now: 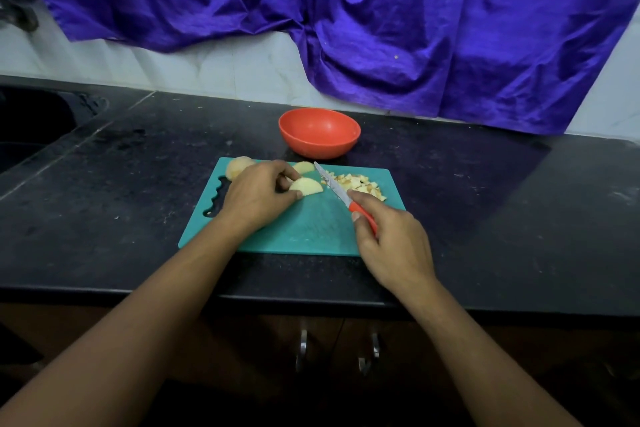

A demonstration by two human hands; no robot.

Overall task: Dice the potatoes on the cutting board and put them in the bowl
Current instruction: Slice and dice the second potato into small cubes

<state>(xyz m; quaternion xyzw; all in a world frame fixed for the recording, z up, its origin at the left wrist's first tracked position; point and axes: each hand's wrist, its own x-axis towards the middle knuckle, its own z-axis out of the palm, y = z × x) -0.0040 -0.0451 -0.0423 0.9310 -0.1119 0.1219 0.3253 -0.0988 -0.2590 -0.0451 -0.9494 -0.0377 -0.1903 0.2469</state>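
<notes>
A teal cutting board (304, 229) lies on the black counter. My left hand (258, 194) pinches a pale potato wedge (306, 186) at the board's middle back. My right hand (391, 243) grips a red-handled knife (334, 188), whose blade points up-left and lies between the wedge and a pile of diced potato (360, 184) at the back right. Another potato slice (304, 167) and a larger potato piece (239, 166) lie behind my left hand. The red bowl (320, 132) stands just beyond the board; no potato shows inside it.
The black counter (485, 204) stretches to both sides, with a sink recess (31, 121) at the far left. A purple cloth (381, 17) hangs over the tiled wall behind. Cabinet handles (303, 347) sit below the counter's front edge.
</notes>
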